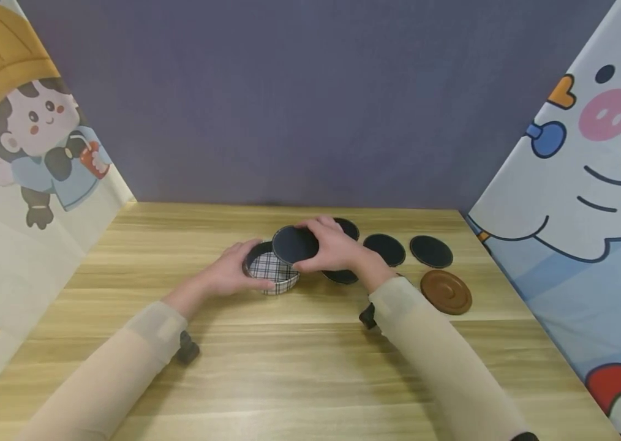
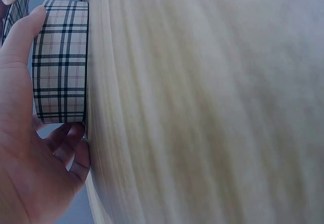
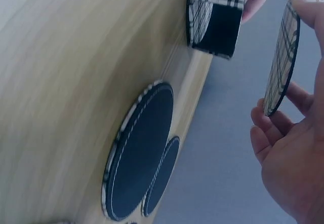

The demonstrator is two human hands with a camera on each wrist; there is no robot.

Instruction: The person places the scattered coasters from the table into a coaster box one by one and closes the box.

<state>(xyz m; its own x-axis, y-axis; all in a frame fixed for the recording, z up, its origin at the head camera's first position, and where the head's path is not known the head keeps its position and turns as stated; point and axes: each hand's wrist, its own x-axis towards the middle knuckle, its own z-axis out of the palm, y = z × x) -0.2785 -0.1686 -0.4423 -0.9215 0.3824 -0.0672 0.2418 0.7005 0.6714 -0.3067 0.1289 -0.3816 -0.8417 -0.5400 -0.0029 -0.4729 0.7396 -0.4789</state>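
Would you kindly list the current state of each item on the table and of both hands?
Plaid box: open, upright on the table, gripped by the left hand.
Raised coaster: tilted above the box, pinched by the right hand.
Dark coasters: lying flat on the table.
Brown coaster: lying flat, apart from the dark ones.
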